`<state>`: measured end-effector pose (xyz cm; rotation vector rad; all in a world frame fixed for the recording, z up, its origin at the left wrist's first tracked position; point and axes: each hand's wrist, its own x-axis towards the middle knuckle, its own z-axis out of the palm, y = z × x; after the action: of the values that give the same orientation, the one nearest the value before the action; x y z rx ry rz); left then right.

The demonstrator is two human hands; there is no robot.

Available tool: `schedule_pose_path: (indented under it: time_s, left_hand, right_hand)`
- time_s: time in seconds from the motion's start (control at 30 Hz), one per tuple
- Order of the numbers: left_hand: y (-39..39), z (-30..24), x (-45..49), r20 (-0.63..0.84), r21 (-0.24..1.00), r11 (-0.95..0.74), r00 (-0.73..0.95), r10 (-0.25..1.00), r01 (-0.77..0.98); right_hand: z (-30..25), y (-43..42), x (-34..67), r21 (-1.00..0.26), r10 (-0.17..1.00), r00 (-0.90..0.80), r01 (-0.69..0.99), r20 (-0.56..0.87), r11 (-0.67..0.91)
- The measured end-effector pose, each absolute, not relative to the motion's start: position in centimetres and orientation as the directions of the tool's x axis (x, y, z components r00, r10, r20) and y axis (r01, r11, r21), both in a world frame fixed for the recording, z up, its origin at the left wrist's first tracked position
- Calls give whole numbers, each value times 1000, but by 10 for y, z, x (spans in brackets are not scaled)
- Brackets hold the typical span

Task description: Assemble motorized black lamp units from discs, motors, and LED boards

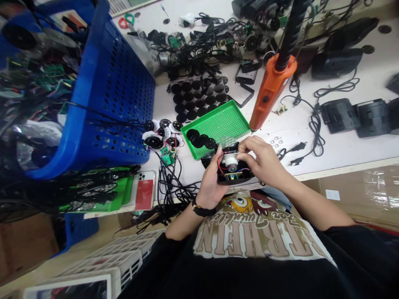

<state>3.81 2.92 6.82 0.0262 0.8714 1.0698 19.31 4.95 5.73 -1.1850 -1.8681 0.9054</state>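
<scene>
Close to my body, my left hand (211, 185) is wrapped around the side of an open black plastic housing (235, 181). Inside it sit a white round part with a dark lower end (230, 161), thin red wires and a small yellowish board (233, 176). The fingers of my right hand (261, 160) are bent together in a pinch at the right edge of the white part; their tips partly hide what they grip. Just beyond the housing lies a green perforated tray (222, 120) with several black discs (199, 139) in it.
An orange-handled power screwdriver (269, 93) hangs over the table to the right of the tray. A blue basket (124, 83) full of parts stands at left. Black cables (199, 45), black housings (339, 116) and a red-backed phone (144, 193) lie around.
</scene>
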Motion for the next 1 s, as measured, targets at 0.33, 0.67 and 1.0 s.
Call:
schedule_pose_path:
  time_s: [0.33, 0.67, 1.0]
  left_hand:
    - [28, 71, 38, -644, 420, 512, 151, 750, -749]
    - [26, 70, 37, -607, 436, 516, 182, 773, -737]
    - [24, 68, 35, -571, 484, 487, 160, 806, -727]
  right_hand:
    - [54, 46, 188, -866, 931, -235, 358, 280, 350]
    - [53, 44, 186, -881, 935, -210, 326, 286, 343]
    - [59, 47, 190, -853, 921, -267, 367, 284, 370]
